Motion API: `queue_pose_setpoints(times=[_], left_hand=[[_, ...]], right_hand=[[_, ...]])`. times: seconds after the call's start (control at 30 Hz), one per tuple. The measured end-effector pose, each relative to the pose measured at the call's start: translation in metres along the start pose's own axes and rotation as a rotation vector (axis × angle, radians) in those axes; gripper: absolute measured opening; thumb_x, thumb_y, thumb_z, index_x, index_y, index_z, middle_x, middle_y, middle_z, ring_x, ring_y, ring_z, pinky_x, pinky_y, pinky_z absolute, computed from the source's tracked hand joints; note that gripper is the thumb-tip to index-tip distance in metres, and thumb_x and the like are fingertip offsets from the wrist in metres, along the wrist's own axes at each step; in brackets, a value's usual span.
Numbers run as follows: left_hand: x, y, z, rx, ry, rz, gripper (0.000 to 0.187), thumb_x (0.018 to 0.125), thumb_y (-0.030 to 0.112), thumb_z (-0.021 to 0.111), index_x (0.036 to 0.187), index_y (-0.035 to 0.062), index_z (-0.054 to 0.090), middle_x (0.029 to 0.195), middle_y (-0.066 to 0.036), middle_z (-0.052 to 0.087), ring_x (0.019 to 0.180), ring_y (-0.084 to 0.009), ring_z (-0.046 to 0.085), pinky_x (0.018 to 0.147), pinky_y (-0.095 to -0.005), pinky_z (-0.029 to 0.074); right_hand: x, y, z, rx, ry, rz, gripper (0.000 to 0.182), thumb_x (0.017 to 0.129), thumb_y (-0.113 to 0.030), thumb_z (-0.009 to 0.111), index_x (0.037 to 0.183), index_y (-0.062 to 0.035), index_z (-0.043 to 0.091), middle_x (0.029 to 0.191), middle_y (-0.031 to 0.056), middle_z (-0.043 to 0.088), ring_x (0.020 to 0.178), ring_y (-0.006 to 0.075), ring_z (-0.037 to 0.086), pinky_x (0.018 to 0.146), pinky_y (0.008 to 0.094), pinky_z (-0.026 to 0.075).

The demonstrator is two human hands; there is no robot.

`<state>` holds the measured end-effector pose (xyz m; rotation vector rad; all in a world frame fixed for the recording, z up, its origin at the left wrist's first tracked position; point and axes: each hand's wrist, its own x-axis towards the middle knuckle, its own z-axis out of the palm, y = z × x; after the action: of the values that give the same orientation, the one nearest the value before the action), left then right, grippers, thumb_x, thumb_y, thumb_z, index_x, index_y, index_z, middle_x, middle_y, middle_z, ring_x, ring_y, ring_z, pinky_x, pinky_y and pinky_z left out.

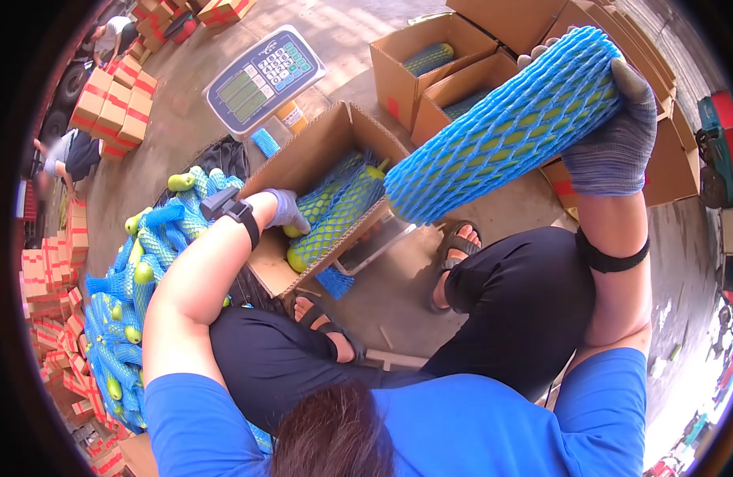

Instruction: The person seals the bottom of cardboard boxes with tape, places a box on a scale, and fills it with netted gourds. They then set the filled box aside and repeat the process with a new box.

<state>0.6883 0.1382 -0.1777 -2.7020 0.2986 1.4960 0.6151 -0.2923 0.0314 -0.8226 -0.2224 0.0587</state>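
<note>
My right hand (617,131), in a grey glove, holds up a long green gourd (501,131) sleeved in blue foam netting. It is tilted above the right side of an open cardboard box (263,250). My left hand (287,213), also gloved, reaches over the box's left wall with its fingers curled on the end of a green gourd (291,231); some fingers are hidden. Beside it in the box lie netted gourds (346,191).
A heap of netted gourds (116,318) lies at my left. A scale display (264,79) stands beyond the box. Other open boxes (398,79) holding netted gourds stand ahead right. Stacked cartons (116,107) and two people (68,155) are at far left.
</note>
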Motion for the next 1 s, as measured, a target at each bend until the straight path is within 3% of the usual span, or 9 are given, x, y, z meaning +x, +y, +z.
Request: queue_pose_setpoints(times=[0.07,0.3,0.43,0.53,0.73,0.87,0.9,0.93,1.0], left_hand=[[-0.015,0.017,0.002,0.135,0.111,-0.06,0.098,0.063,0.05,0.088,0.136,-0.0052,0.053,0.132,-0.024,0.061,0.123,-0.0347,0.059,0.103,-0.0398,0.047],[-0.033,0.026,-0.005,0.027,0.136,-0.044,0.095,0.063,0.05,0.085,0.133,-0.0046,0.054,0.127,-0.026,0.063,0.118,-0.0369,0.061,0.102,-0.0387,0.048],[-0.074,0.062,-0.003,0.32,0.401,-0.029,0.072,0.067,0.045,0.083,0.118,0.0007,0.059,0.111,-0.021,0.069,0.105,-0.0345,0.067,0.091,-0.0407,0.054],[-0.094,0.065,-0.001,0.44,0.647,0.05,0.064,0.067,0.042,0.083,0.112,0.0035,0.059,0.099,-0.018,0.069,0.095,-0.0328,0.069,0.085,-0.0417,0.055],[-0.138,0.056,-0.034,0.359,0.939,0.104,0.059,0.066,0.038,0.082,0.112,0.0077,0.062,0.093,-0.017,0.069,0.089,-0.0344,0.069,0.08,-0.0441,0.055],[-0.178,0.018,-0.056,-0.029,1.026,0.178,0.058,0.07,0.03,0.08,0.121,0.0084,0.061,0.102,-0.017,0.071,0.089,-0.0293,0.071,0.082,-0.0399,0.055],[-0.189,0.004,-0.057,-0.233,0.951,0.14,0.06,0.074,0.029,0.08,0.125,0.0049,0.059,0.108,-0.013,0.071,0.097,-0.0234,0.07,0.086,-0.0362,0.055],[-0.19,-0.024,-0.052,-0.553,0.898,0.314,0.062,0.075,0.03,0.081,0.126,0.0025,0.058,0.112,-0.013,0.07,0.102,-0.0238,0.068,0.089,-0.0363,0.054],[-0.195,-0.062,-0.029,-0.878,0.87,0.452,0.064,0.076,0.031,0.081,0.127,0.0,0.056,0.116,-0.013,0.069,0.106,-0.0242,0.067,0.092,-0.0365,0.053]], right_hand=[[0.0,0.0,0.001,0.01,-0.012,0.004,0.058,0.085,-0.035,0.064,0.126,0.0054,0.058,0.119,0.0291,0.064,0.115,0.0443,0.063,0.103,0.0565,0.048],[0.008,0.008,0.002,0.018,-0.055,0.007,0.053,0.086,-0.033,0.063,0.124,0.0035,0.06,0.118,0.0273,0.065,0.115,0.0426,0.063,0.104,0.0558,0.048],[0.017,0.018,0.004,0.016,0.024,0.0,0.052,0.085,-0.031,0.064,0.124,0.0032,0.06,0.118,0.0265,0.065,0.114,0.0424,0.063,0.103,0.0552,0.049],[0.04,0.032,-0.003,0.11,-0.307,-0.046,0.033,0.087,-0.03,0.065,0.101,-0.0014,0.067,0.091,0.0213,0.073,0.079,0.0386,0.073,0.072,0.0498,0.062],[0.024,0.039,0.042,0.126,-0.225,-0.034,0.028,0.085,-0.027,0.064,0.096,-0.0008,0.067,0.085,0.0208,0.073,0.073,0.0381,0.073,0.069,0.0514,0.062],[0.028,0.041,0.044,0.189,-0.276,-0.05,0.031,0.084,-0.028,0.066,0.098,-0.0007,0.067,0.088,0.0216,0.073,0.076,0.0407,0.073,0.07,0.0515,0.062],[0.025,0.038,0.036,0.078,-0.122,-0.045,0.041,0.084,-0.029,0.065,0.111,0.0014,0.063,0.103,0.0239,0.069,0.095,0.0418,0.068,0.086,0.0532,0.056],[0.024,0.035,0.03,-0.029,0.029,-0.037,0.053,0.083,-0.03,0.065,0.124,0.0036,0.059,0.118,0.0262,0.065,0.113,0.0429,0.063,0.103,0.0548,0.049],[0.027,0.033,0.027,-0.047,0.015,-0.046,0.054,0.083,-0.03,0.065,0.125,0.004,0.059,0.117,0.026,0.065,0.112,0.0428,0.064,0.102,0.0548,0.049]])
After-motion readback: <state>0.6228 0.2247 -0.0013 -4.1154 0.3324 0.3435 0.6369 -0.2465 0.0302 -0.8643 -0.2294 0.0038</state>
